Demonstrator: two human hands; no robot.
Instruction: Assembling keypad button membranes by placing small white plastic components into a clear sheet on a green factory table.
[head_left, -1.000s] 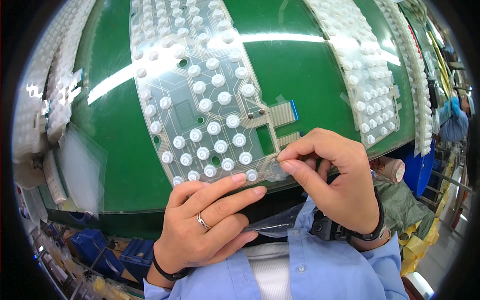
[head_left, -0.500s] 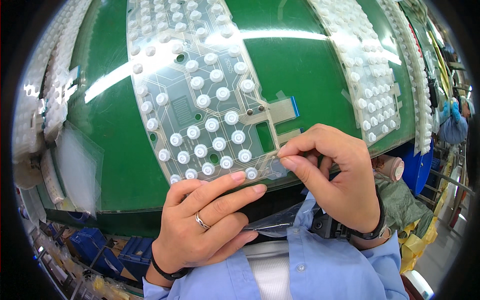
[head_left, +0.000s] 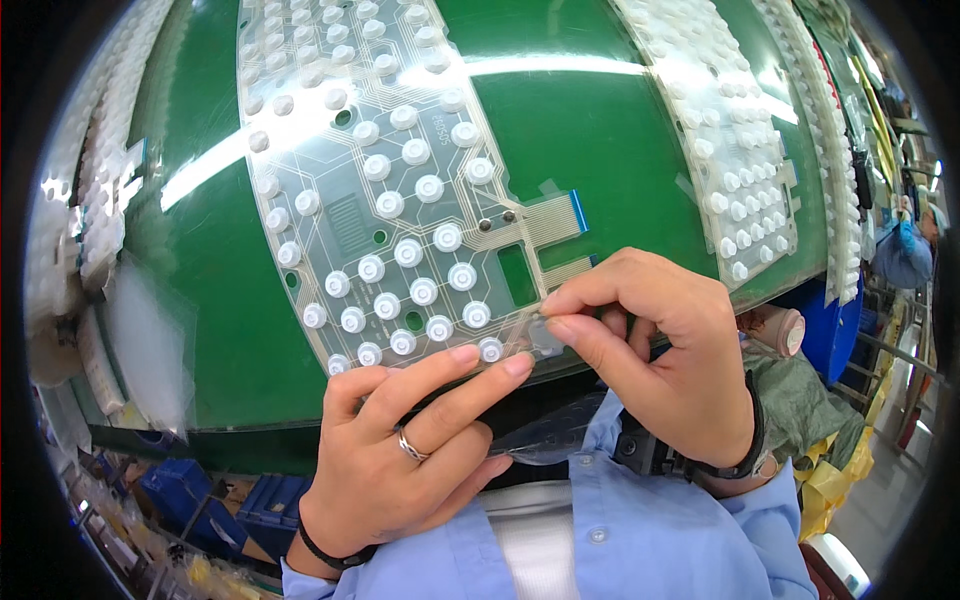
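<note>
A clear keyboard membrane (head_left: 345, 225) with printed traces and white rubber domes lies on the green table. My left hand (head_left: 400, 455), a ring on one finger, rests its outstretched fingertips on the membrane's near edge. At the lower right corner of the sheet, the thumb and index finger of my right hand (head_left: 660, 350) are pinched together. What sits between those fingertips is too small to make out. A ribbon tail (head_left: 550, 218) with a blue end sticks out just beyond them, and a small clear piece (head_left: 545, 342) shows under the thumb.
Another domed membrane (head_left: 735, 170) lies at right, with stacked ones (head_left: 95, 150) at far left. Clear film sheets (head_left: 145, 345) are near the left corner. Past the table edge are blue bins (head_left: 185, 490), a blue drum (head_left: 835, 325) and a roll (head_left: 778, 330). A person (head_left: 905, 250) is far right.
The membrane has shifted slightly to the left, with both hands moving along a little. My right fingers stay pinched at its corner.
</note>
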